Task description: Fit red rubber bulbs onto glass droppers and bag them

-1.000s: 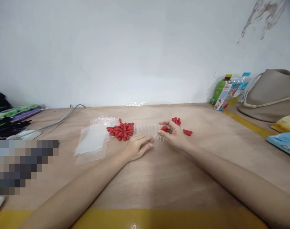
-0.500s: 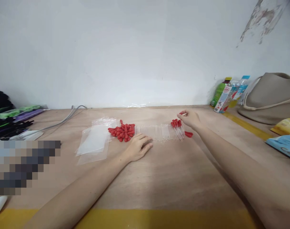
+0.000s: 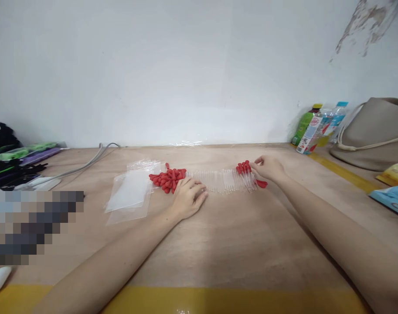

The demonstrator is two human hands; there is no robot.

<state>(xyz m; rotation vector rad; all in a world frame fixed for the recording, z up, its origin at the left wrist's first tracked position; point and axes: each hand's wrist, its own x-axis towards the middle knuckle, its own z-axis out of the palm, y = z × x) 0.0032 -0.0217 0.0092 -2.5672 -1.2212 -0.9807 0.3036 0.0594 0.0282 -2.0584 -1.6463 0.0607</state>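
Observation:
A row of thin clear tubes (image 3: 215, 179) lies side by side on the wooden table. At its right end, several tubes carry red rubber bulbs (image 3: 243, 166) at their far ends. My left hand (image 3: 188, 198) rests palm down over the left end of the row, fingers loosely bent and thumb apart. Just left of it is a pile of loose red bulbs (image 3: 166, 179), partly behind the hand. My right hand (image 3: 270, 168) is beside the bulbs at the right end, its fingertips close to the last one with nothing visible between them. More red bulbs (image 3: 262, 184) lie below that hand.
Clear plastic bags (image 3: 128, 192) lie left of the pile. A grey cable (image 3: 84, 167) runs along the left. Bottles (image 3: 311, 131) and a beige bag (image 3: 370, 135) stand at the back right. Blue and yellow packets (image 3: 390, 198) sit at the right edge. A wall closes the back.
My right hand has moved slightly right and down, away from the red bulb at its fingertips, which now sits in the capped group. My left hand stays over the tubes.

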